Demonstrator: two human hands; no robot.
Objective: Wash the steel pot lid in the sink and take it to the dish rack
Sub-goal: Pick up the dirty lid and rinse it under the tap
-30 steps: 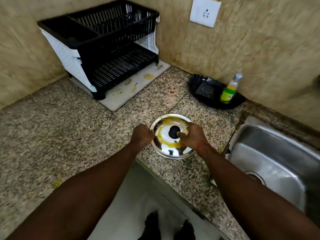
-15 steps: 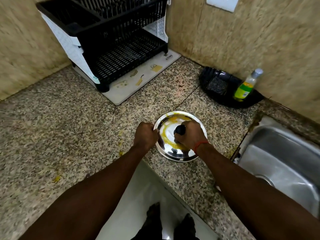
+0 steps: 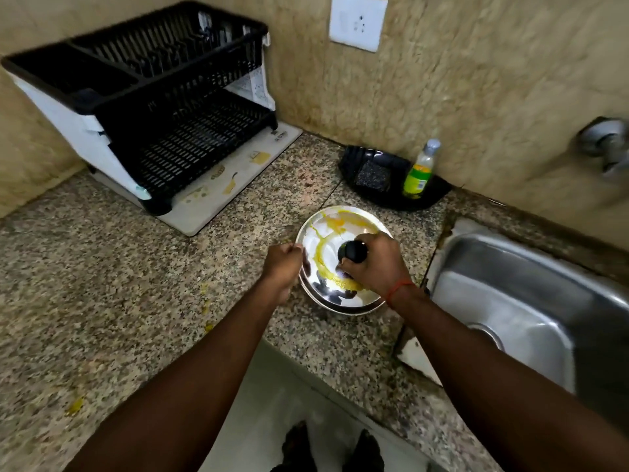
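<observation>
A round steel pot lid (image 3: 326, 240) smeared with yellow residue is on the granite counter (image 3: 136, 301), its near edge tilted up. My right hand (image 3: 374, 264) is closed around the lid's black knob (image 3: 354, 251). My left hand (image 3: 284, 264) is curled against the lid's left rim, touching it. The steel sink (image 3: 531, 301) is set into the counter to the right of the lid. The black two-tier dish rack (image 3: 163, 107) stands at the back left on a white mat (image 3: 218, 195).
A black tray (image 3: 435, 190) by the wall holds a dark scrub pad (image 3: 372, 175) and a green-labelled soap bottle (image 3: 420, 170). A tap (image 3: 606, 141) juts from the wall at the far right. A wall socket (image 3: 357, 23) is above. Yellow specks dot the counter.
My right hand went from touching the knob to gripping it fully, and the lid's near edge has tipped up. The view has shifted slightly.
</observation>
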